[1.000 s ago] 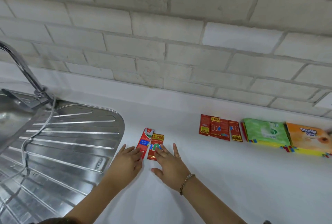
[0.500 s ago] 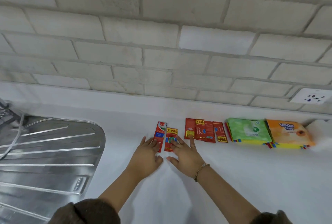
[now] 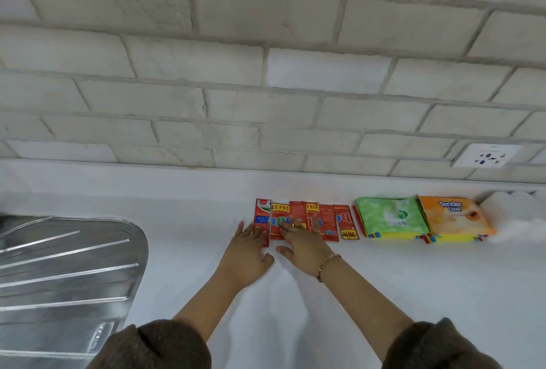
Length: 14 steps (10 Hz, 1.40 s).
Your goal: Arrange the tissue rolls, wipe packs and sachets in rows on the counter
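Left hand [image 3: 251, 253] and right hand [image 3: 304, 247], fingers straight, press sachets [image 3: 277, 216] on the bench [image 3: 206, 250]; shoving rightward could overlap those under the right hand.

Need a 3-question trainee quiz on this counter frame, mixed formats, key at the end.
1. True or false: the green wipe pack lies left of the orange wipe pack.
2. With its fingers, the left hand touches: A) the leftmost sachet B) the green wipe pack C) the orange wipe pack.
3. Fill in: the wrist of the right hand wears a ___.
Key: 1 true; 2 A; 3 bracelet.
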Each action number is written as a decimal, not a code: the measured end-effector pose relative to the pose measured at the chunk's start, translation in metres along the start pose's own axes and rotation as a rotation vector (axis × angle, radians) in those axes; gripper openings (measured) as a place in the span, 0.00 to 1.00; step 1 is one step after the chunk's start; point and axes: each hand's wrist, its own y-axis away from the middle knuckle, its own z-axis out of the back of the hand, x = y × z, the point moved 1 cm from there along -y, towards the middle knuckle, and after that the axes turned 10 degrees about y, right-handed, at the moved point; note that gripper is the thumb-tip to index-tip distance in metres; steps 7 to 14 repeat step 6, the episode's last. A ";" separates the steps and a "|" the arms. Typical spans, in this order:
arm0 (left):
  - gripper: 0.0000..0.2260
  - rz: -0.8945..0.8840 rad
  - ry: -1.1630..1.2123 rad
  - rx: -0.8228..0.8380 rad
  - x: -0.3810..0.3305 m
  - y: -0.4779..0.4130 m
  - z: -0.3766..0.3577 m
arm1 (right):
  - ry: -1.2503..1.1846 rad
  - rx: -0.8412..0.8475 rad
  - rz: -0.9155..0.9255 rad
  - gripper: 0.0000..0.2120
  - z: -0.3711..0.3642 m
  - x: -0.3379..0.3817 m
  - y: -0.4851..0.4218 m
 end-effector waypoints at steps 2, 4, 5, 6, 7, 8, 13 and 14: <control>0.39 -0.008 -0.015 -0.003 -0.002 -0.001 0.004 | -0.029 0.000 0.016 0.25 0.011 -0.004 -0.009; 0.36 -0.030 0.006 -0.003 -0.004 -0.002 0.013 | -0.046 0.004 0.000 0.26 0.018 -0.004 -0.007; 0.24 -0.015 0.018 -0.049 -0.012 -0.004 0.032 | -0.033 -0.029 -0.029 0.27 0.037 -0.011 0.007; 0.25 -0.049 -0.071 -0.054 -0.026 -0.015 0.063 | 0.016 -0.074 -0.069 0.27 0.067 -0.026 0.025; 0.25 -0.049 -0.071 -0.054 -0.026 -0.015 0.063 | 0.016 -0.074 -0.069 0.27 0.067 -0.026 0.025; 0.25 -0.049 -0.071 -0.054 -0.026 -0.015 0.063 | 0.016 -0.074 -0.069 0.27 0.067 -0.026 0.025; 0.25 -0.049 -0.071 -0.054 -0.026 -0.015 0.063 | 0.016 -0.074 -0.069 0.27 0.067 -0.026 0.025; 0.25 -0.049 -0.071 -0.054 -0.026 -0.015 0.063 | 0.016 -0.074 -0.069 0.27 0.067 -0.026 0.025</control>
